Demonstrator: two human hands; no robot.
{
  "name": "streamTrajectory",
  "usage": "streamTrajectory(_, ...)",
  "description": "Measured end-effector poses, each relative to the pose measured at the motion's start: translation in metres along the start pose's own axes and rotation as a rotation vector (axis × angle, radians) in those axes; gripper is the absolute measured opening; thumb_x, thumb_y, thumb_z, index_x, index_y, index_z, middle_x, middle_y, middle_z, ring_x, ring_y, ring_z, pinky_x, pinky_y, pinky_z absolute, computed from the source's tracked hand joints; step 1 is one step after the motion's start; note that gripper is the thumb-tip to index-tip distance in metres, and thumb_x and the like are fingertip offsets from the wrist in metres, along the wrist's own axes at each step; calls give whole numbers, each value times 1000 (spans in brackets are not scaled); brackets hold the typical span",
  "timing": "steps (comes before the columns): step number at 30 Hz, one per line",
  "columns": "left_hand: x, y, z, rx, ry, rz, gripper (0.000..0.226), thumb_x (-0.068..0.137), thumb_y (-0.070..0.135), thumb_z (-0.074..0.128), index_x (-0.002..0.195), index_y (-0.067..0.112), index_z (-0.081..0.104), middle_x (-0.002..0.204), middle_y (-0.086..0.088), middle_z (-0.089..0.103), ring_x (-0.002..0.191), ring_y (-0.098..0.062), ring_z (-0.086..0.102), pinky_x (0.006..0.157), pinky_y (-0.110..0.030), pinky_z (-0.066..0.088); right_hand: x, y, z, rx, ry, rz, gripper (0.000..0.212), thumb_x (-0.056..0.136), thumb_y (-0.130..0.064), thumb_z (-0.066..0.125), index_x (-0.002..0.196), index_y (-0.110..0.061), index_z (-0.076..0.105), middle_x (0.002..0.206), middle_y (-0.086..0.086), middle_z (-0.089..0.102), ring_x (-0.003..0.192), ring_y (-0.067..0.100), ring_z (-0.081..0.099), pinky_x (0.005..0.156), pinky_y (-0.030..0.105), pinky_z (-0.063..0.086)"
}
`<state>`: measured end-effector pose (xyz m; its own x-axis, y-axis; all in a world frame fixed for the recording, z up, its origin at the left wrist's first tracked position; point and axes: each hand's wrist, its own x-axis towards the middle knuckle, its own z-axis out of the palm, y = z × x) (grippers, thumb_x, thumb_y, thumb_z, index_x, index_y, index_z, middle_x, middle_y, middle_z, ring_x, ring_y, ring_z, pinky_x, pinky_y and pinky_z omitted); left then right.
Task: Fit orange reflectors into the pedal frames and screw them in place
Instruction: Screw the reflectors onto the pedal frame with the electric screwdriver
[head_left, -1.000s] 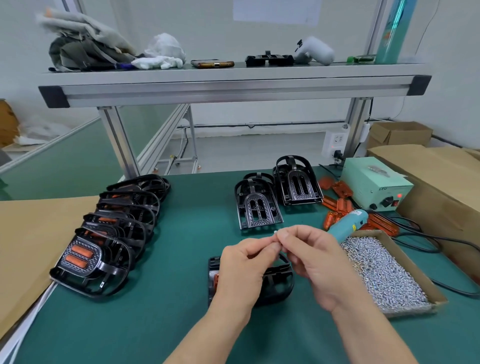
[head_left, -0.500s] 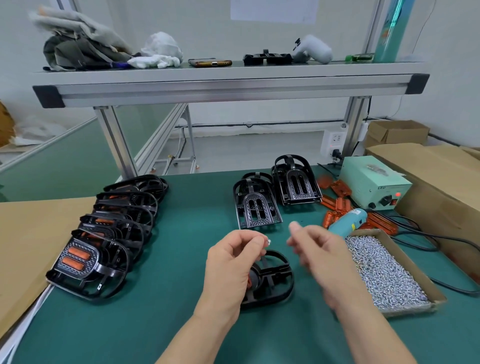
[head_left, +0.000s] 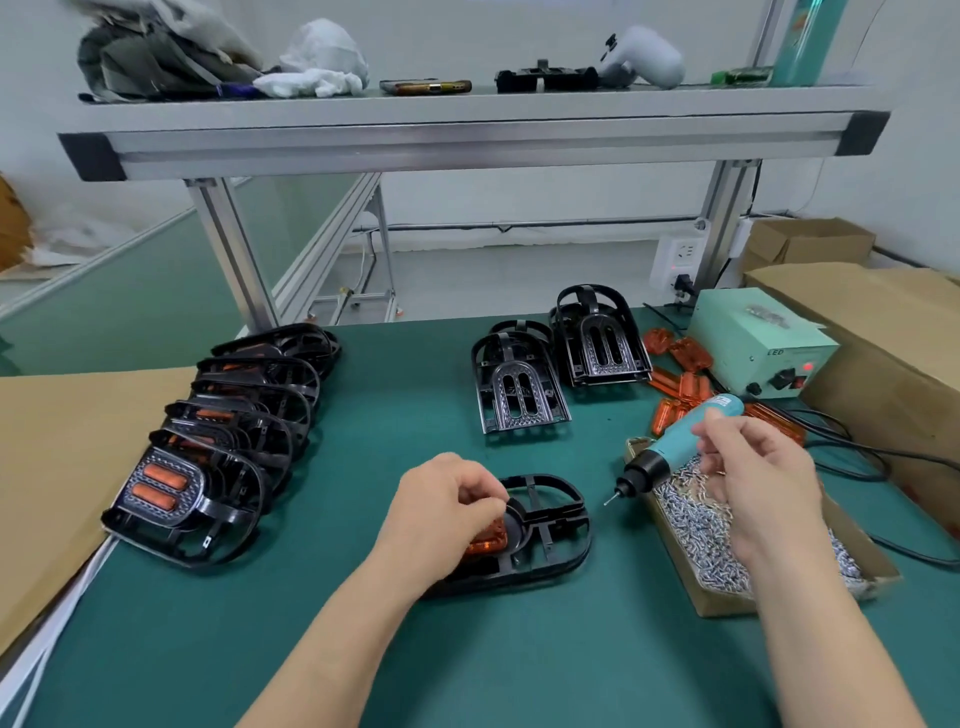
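A black pedal frame (head_left: 545, 525) lies flat on the green table in front of me, with an orange reflector (head_left: 485, 544) seated in its left end. My left hand (head_left: 447, 512) hovers over that end. Its thumb and forefinger pinch a small screw, which is barely visible at the fingertips. To the right, a teal electric screwdriver (head_left: 670, 449) leans on the rim of a cardboard box of screws (head_left: 727, 603), bit pointing down-left. My right hand (head_left: 753, 483) curls its fingers round the screwdriver's body.
Several finished pedals (head_left: 208, 467) lie in a row at the left. Two bare frames (head_left: 517, 395) stand at the back centre. Loose orange reflectors (head_left: 680, 384) lie by a green power box (head_left: 753, 343) with cables. Brown cardboard lies at both sides.
The hands, joined over the pedal a second ago, have parted. My left hand dropped to the reflector end with the screw, and my right hand swung right to the screwdriver.
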<state>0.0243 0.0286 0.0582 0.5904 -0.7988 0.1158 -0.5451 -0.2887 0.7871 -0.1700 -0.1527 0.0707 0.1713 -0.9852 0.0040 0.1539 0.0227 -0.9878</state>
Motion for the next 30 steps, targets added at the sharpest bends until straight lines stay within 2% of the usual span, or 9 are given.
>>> streamTrajectory(2,-1,-2,-5,99,-145,45,22,78,26,80,93,40,71,100,10,61,86,9,55,85,-18,44,5,3,-6,-23,35,7,18,96,-13,65,78,-12,66,63,0,54,48,5,43,37,13,29)
streamTrajectory(5,-1,-15,-6,459,-431,72,106,65,55,79,153,45,21,160,0,21,150,-14,12,124,-42,8,12,10,-13,-89,57,2,13,95,-20,67,83,-18,63,72,-1,57,55,6,49,39,15,35)
streamTrajectory(8,0,-21,-6,597,-495,50,130,61,62,78,154,44,-11,162,-3,11,152,-18,-5,122,-50,-10,20,18,-17,-262,28,25,21,94,-36,68,99,-19,58,89,-1,61,70,11,58,51,27,41)
streamTrajectory(12,11,-30,-14,610,-443,29,130,59,65,76,155,39,-8,140,4,32,138,-19,23,123,-50,-2,36,25,-17,-319,-17,104,45,94,-43,67,120,-18,41,108,9,63,79,18,68,49,30,45)
streamTrajectory(18,23,-50,-34,609,-356,-17,132,58,69,76,157,36,-4,149,3,30,143,-21,21,123,-50,2,57,29,-6,-238,-23,215,69,91,-36,73,141,-22,27,102,14,64,54,13,66,37,23,41)
streamTrajectory(21,18,-50,-31,516,-289,61,123,58,69,75,155,47,2,158,-1,19,151,-19,4,123,-51,-3,63,31,1,-205,2,247,72,88,-33,77,139,-21,28,98,15,63,49,13,61,35,22,40)
streamTrajectory(23,13,-44,-25,429,-214,231,93,66,61,75,146,58,28,161,0,15,152,-13,-7,123,-48,-6,66,33,5,-190,18,258,72,86,-31,79,139,-13,33,93,13,60,46,11,53,34,20,39)
streamTrajectory(26,7,-33,-11,398,-228,455,39,77,42,74,115,49,66,162,9,17,150,-5,-14,123,-44,-8,70,36,7,-178,17,282,66,87,-27,78,136,-8,38,90,13,59,42,9,46,33,19,38)
streamTrajectory(30,4,-25,6,464,-301,501,20,83,35,73,102,41,75,165,13,10,149,-7,-21,122,-41,-15,70,35,7,-168,20,302,58,89,-23,75,133,-6,42,88,13,60,47,11,52,33,18,40)
